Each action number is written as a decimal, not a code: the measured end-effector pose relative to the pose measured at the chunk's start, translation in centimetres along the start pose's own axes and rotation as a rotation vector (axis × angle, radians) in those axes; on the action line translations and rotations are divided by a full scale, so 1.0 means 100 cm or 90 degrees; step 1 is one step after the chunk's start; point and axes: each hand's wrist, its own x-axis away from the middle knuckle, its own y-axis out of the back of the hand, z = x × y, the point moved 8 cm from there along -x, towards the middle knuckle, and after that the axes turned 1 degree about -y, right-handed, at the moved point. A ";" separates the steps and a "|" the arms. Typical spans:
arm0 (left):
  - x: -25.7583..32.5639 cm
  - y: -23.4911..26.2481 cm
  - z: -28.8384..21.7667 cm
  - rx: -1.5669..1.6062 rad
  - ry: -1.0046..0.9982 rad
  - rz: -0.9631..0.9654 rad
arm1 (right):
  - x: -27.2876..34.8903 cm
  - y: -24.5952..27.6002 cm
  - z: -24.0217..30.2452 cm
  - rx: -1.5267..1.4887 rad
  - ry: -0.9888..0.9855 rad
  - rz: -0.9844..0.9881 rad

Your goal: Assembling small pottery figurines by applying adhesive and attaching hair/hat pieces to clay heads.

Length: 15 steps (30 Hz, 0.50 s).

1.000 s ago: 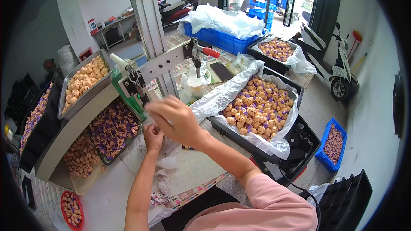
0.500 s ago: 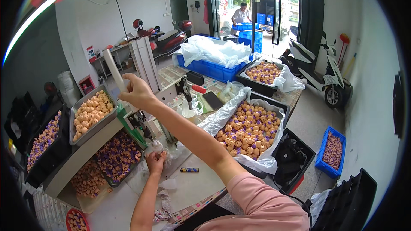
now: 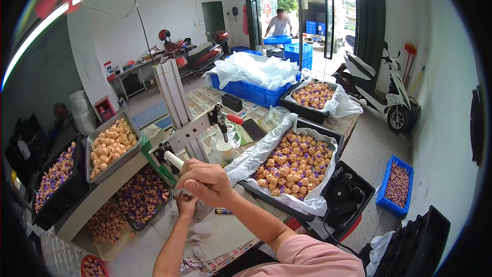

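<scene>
1. Now the right hand point(image 3: 207, 182) has its fingers wrapped on the white lever handle point(image 3: 173, 159) of the press point(image 3: 177, 141); a steady pull looks best.
2. Left hand point(image 3: 185, 205) pinches something small below it, hidden from view.
3. Surface point(image 3: 225, 228) holds trays of sweets point(image 3: 294, 161); scooters point(image 3: 374, 92) stand in the room.

White walls point(image 3: 123, 36), grey floor point(image 3: 371, 149) — bright open doorway point(image 3: 307, 15), parked scooter point(image 3: 379, 92).
</scene>
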 end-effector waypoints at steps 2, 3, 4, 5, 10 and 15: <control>0.004 0.000 0.010 -0.026 0.066 -0.009 | 0.011 0.001 -0.002 -0.010 0.014 -0.006; 0.004 -0.001 0.014 -0.028 0.064 -0.008 | 0.016 0.002 -0.003 -0.009 0.018 -0.006; 0.004 0.003 0.018 -0.044 0.039 -0.049 | 0.023 0.003 -0.002 -0.014 0.036 -0.008; 0.005 0.007 0.022 -0.058 0.014 -0.089 | 0.031 0.002 -0.004 -0.019 0.016 0.009; 0.003 0.000 0.055 0.330 0.167 -0.045 | 0.062 0.001 -0.018 0.022 -0.059 0.053; 0.038 0.028 -0.009 0.206 0.220 -0.125 | 0.068 0.000 -0.021 0.029 -0.046 0.025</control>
